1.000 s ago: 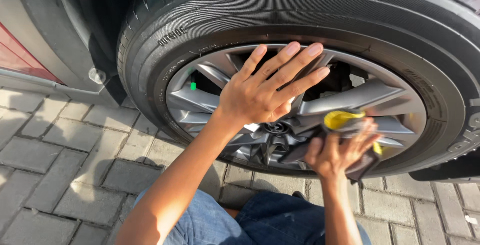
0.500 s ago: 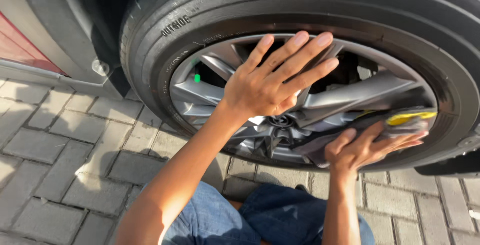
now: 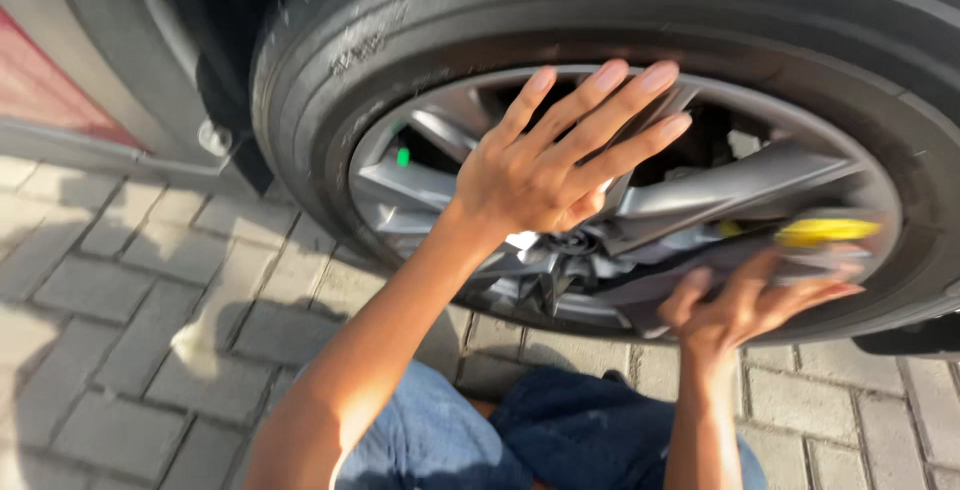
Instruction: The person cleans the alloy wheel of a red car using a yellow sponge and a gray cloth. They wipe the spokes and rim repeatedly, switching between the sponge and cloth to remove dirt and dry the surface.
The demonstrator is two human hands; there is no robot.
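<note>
My left hand (image 3: 545, 165) lies flat on the grey alloy wheel (image 3: 740, 185) near its hub, fingers spread and pointing up and right, holding nothing. My right hand (image 3: 740, 300) is at the lower right of the rim, pressing a yellow sponge (image 3: 825, 232) and a dark cloth (image 3: 640, 295) against the spokes. The sponge and right fingertips are blurred. The black tyre (image 3: 600, 20) wraps the wheel. A small green valve cap (image 3: 403, 157) shows between spokes on the left.
Grey brick paving (image 3: 120, 300) covers the ground to the left and below. My knees in blue jeans (image 3: 440, 440) are just under the wheel. The car body and wheel arch (image 3: 60, 80) stand at the upper left.
My right hand has slid the yellow sponge rightward along the rim, from near the hub to the right edge. My left hand has stayed flat on the spokes.
</note>
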